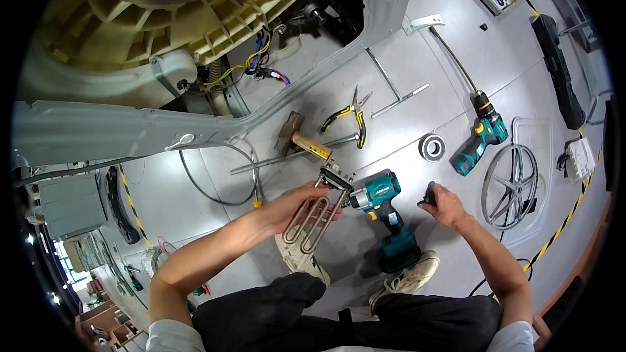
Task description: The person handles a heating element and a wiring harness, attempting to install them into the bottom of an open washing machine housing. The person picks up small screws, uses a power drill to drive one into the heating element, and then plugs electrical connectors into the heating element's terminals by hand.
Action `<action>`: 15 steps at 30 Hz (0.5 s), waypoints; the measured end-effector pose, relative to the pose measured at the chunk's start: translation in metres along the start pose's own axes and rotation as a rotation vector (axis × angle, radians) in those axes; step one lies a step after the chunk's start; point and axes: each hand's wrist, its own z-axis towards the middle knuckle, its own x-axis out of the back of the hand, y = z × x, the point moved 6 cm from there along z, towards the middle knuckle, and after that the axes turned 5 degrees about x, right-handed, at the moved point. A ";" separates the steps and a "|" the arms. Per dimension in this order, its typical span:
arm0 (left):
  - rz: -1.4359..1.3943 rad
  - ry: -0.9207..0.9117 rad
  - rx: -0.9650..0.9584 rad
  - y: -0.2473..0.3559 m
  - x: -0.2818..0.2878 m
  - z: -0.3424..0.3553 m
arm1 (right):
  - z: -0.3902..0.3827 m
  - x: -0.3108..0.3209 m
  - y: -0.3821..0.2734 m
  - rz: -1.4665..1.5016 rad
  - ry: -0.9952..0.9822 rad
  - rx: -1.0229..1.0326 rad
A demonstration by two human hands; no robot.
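My left hand [293,207] is closed around a heating element [312,225], its bent metal tubes pointing down toward my shoe and its dark mounting end up. Beside it a teal and black cordless impact wrench [385,199] stands on the floor, its nose close to the element's mounting end. To the right of that tool, my right hand [445,206] pinches a small black part [428,194] whose kind I cannot make out. A bearing ring [432,147] lies on the floor just above my right hand.
An opened washing machine, with a cream ribbed tub [163,32] and loose wires [257,58], fills the upper left. Before it lie a hammer [306,143], pliers [355,116] and a T-shaped rod [396,94]. A cordless drill [482,135] and a spoked pulley [510,186] are at right.
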 end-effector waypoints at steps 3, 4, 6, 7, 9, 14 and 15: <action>0.006 0.007 -0.011 0.002 -0.011 -0.005 | -0.003 -0.003 0.002 -0.073 0.050 0.029; 0.017 -0.006 -0.010 0.000 -0.013 -0.003 | -0.007 -0.002 -0.001 -0.119 0.052 0.014; 0.047 -0.030 -0.017 0.002 -0.022 -0.002 | -0.009 0.012 -0.010 -0.186 0.057 -0.010; 0.059 -0.049 -0.018 0.002 -0.028 0.001 | -0.011 0.022 -0.014 -0.210 0.052 -0.026; 0.090 -0.057 -0.021 0.005 -0.039 0.001 | -0.013 0.054 -0.034 -0.179 0.079 0.041; 0.124 -0.087 -0.041 -0.002 -0.046 0.008 | -0.052 0.186 -0.142 0.018 0.385 0.426; 0.143 -0.079 -0.040 -0.004 -0.045 0.003 | -0.066 0.212 -0.167 0.039 0.488 0.519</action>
